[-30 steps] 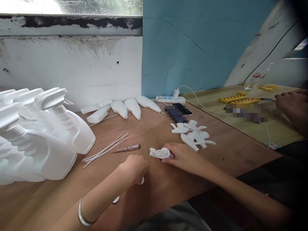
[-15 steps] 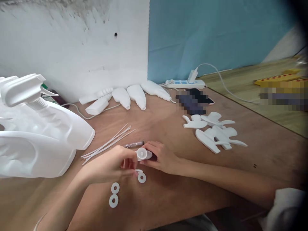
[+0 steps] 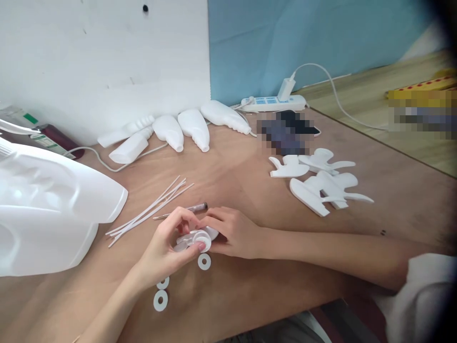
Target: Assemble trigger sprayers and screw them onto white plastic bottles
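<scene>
My left hand (image 3: 174,238) has its thumb on a white washer (image 3: 205,244), which lies against the round end of a white spray head part (image 3: 213,232). A translucent section (image 3: 183,242) sticks out between my left fingers. My right hand (image 3: 233,232) is closed round the other side of the part and hides much of it. Just below, a loose flat washer (image 3: 204,261) lies on the table; two more, one a white ring (image 3: 160,300), lie nearer the front, one partly behind my left hand. Behind my hands rests a screwdriver (image 3: 196,208).
Thin white tubes (image 3: 150,214) lie left of the screwdriver. Large white spray bottles (image 3: 53,190) fill the left side. Several small white bottle-shaped pieces (image 3: 193,128) line the back. White trigger-shaped pieces (image 3: 314,190), a phone (image 3: 314,128) and a power strip (image 3: 271,103) are at right.
My left hand has brought a washer up from the table to the spray head part's round end. The part has turned, and the view has shifted a little.
</scene>
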`<state>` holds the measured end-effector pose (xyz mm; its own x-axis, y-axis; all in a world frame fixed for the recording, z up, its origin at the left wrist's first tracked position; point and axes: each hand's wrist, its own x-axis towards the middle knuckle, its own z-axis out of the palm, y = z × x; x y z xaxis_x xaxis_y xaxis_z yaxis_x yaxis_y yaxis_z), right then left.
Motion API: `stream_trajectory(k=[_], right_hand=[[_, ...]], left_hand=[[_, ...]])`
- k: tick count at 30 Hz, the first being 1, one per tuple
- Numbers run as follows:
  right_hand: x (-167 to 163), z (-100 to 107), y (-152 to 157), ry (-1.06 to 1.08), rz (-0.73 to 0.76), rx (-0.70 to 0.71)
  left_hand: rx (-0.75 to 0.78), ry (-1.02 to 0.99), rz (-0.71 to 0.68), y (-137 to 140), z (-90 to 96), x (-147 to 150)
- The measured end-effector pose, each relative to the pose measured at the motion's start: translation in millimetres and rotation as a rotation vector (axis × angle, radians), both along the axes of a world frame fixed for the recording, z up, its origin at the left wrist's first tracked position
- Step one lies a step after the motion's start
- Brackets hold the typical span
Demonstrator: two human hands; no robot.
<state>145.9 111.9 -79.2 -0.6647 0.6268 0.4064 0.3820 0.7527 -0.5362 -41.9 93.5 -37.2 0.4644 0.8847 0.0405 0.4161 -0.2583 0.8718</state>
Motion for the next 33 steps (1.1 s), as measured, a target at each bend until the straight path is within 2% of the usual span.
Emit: stream_trajectory(k=[7, 10, 13, 16, 19, 21, 33], right_hand=[[-0.4, 2.2, 0.8, -0.006, 0.002, -0.060], [-0.4, 0.8, -0.8, 0.017, -0.035, -0.051], [-0.5, -0.7, -3.9, 0.063, -0.067, 0.046], [-1.5, -0.6, -7.0, 0.086, -0.061, 0.211], [-3.0, 0.1, -8.7, 0.088, -0.017, 0.357], [-3.6, 0.0, -9.1, 0.066, -0.021, 0.405], [-3.9, -4.2, -8.9, 0.071, -0.049, 0.505]], left_hand=[[0.069, -0.168, -0.048, -2.4, -12.3, -0.5], [0.254, -0.129, -0.109, 1.0, -14.0, -4.2], [0.511, 0.014, -0.120, 4.3, -14.7, -7.4], [0.663, 0.115, -0.109, 5.2, -15.3, -8.5], [0.730, 0.178, -0.121, 4.0, -15.4, -8.6], [0.778, 0.216, -0.130, 3.1, -14.9, -8.7], [0.986, 0.274, -0.170, 2.5, -11.0, -9.3]])
